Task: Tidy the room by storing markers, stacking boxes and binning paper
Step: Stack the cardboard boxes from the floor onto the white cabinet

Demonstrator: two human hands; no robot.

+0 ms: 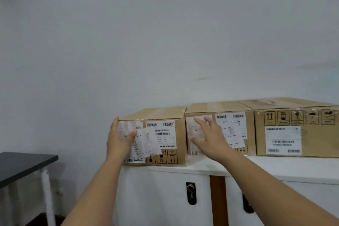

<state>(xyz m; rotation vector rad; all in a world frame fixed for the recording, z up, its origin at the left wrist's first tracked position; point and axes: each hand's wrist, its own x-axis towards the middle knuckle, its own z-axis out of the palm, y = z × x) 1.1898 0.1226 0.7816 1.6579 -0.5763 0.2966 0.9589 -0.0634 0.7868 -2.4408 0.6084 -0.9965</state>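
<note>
**Hands closing on the left box**

Cupped round the near left corner of the left brown cardboard box (161, 134), my left hand (120, 139) has its fingers up the side edge and its thumb across the taped white labels on the front. My right hand (209, 137) is spread with straight fingers, holding nothing, in front of the middle brown cardboard box (220, 128); whether it touches that face I cannot tell. I judge it is heading for the gap between the two boxes, so the left one can be clamped from both sides and lifted for stacking.

All three cartons stand in a row on the white cabinet top (275, 167), against the far pale wall, labels toward me. The left box sits a little nearer and slightly skewed, its long axis running left to right. The large brown cardboard box (300, 134) stands at the right end. A dark-topped table (23, 165) is low on the left.
</note>
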